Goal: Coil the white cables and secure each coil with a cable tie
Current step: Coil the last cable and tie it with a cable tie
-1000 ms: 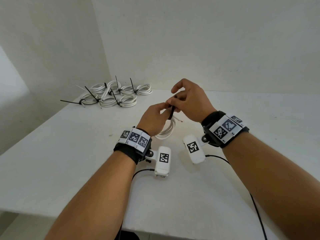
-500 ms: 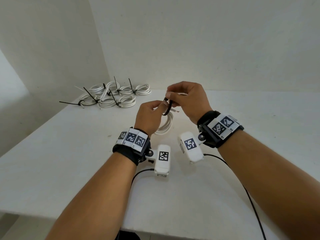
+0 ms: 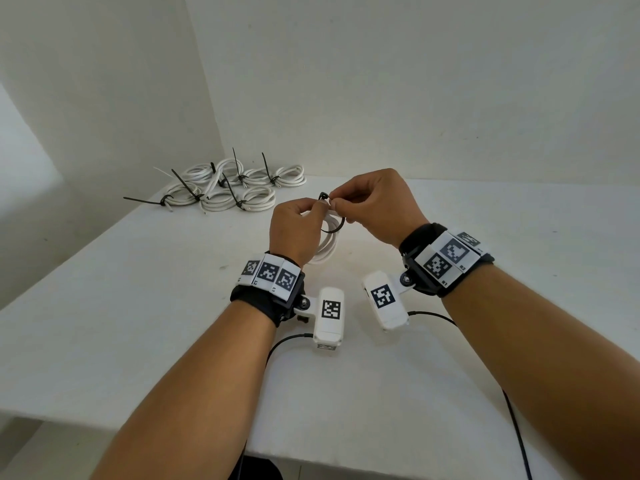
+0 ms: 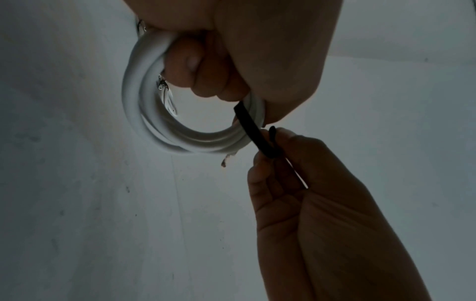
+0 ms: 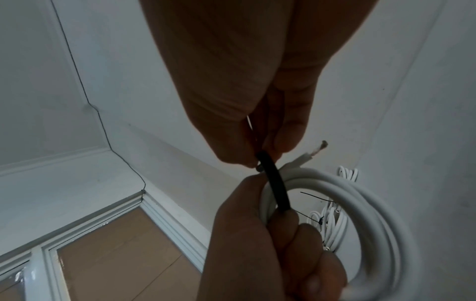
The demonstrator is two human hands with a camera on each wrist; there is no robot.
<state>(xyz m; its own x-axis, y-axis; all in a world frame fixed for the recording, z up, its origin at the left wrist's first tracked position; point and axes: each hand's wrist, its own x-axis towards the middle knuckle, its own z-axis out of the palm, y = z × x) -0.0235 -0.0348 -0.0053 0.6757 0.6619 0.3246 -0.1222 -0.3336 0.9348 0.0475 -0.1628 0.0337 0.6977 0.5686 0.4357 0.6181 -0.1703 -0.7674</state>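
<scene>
Head view, mid-frame: my left hand (image 3: 294, 226) grips the coil (image 3: 325, 247) above the desk (image 3: 138, 323) while my right hand (image 3: 377, 206), now lower, pinches the tie (image 3: 337, 226) into a loop, ready for threading.

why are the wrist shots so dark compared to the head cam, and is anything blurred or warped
Head view: evenly lit, sharp, wide-angle bend at the table edges. Left wrist view: backlit by the pale wall, so the left hand and right hand go to shadow; the cable tie reads as a silhouette. Right wrist view: dim too, and the near white coil smears soft at the lower right.
</scene>
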